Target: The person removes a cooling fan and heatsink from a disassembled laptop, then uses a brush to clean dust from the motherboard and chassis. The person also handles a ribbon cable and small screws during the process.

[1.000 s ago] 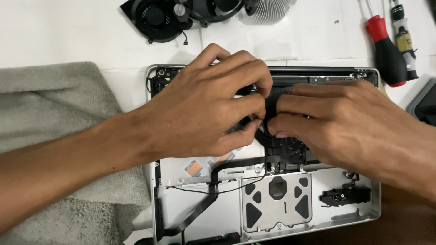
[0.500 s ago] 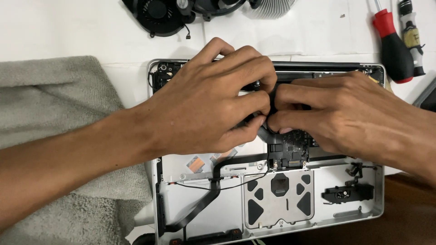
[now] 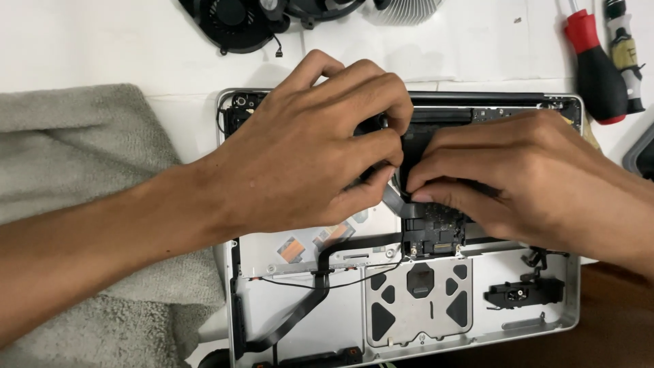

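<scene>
Fingertips of the left hand (image 3: pixel 306 157) and right hand (image 3: pixel 524 180) pinched together on a dark circuit board (image 3: pixel 432 228) at frame centre, inside the opened silver laptop shell (image 3: pixel 477 320); board judged light, stiff, fragile, best held by its edges; screwdrivers (image 3: pixel 599 61) upper right

Bright, even light from above, and your white tabletop (image 3: pixel 102 41) at the top of the frame is nearly washed out. Soft shadows sit under your hands at centre. Focus is crisp throughout, with no blur and little edge distortion.
</scene>
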